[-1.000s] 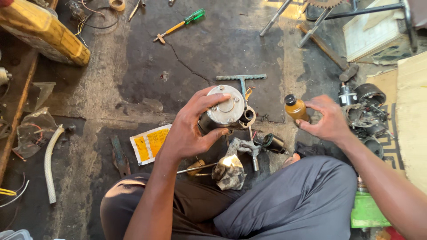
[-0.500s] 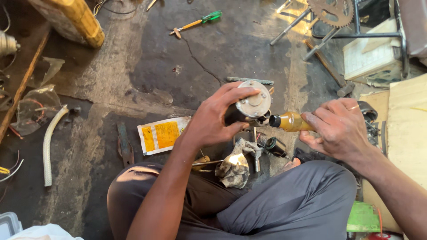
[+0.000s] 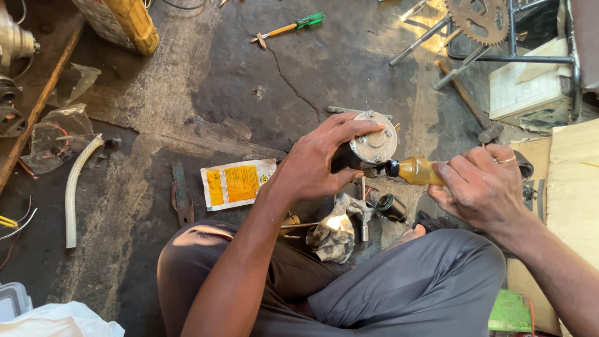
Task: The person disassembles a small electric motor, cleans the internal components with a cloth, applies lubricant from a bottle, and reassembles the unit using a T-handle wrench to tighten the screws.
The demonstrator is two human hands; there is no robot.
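The person sits cross-legged on a dark, cracked concrete floor (image 3: 187,106), grey trousers in the lower view. The left hand (image 3: 312,163) holds a small motor (image 3: 373,140), a short cylinder with a black body and a dull, round metal end cap fixed with small screws. The grip is closed around it, thumb under the body and fingers curled over the cap's rim; the motor is held above the floor, in front of the knees. The right hand (image 3: 480,184) is wrapped around a small amber plastic bottle (image 3: 419,170) lying sideways, its black nozzle touching the lower side of the motor.

Beneath the hands lie a crumpled, stained rag (image 3: 334,234) and a grey metal fitting (image 3: 364,215), with a dark cylindrical part (image 3: 392,207) just beside it.

On the floor left of the left forearm lies a flat rectangular packet (image 3: 238,183), white with a yellow-orange panel. A rusty flat metal strip (image 3: 181,198) lies near it. A pale ribbed hose (image 3: 76,184) curves at far left. A green-handled screwdriver (image 3: 288,27) lies well apart at top. A toothed sprocket (image 3: 477,19) shows at upper right, above a printed white box (image 3: 530,87) and brown cardboard (image 3: 574,181).
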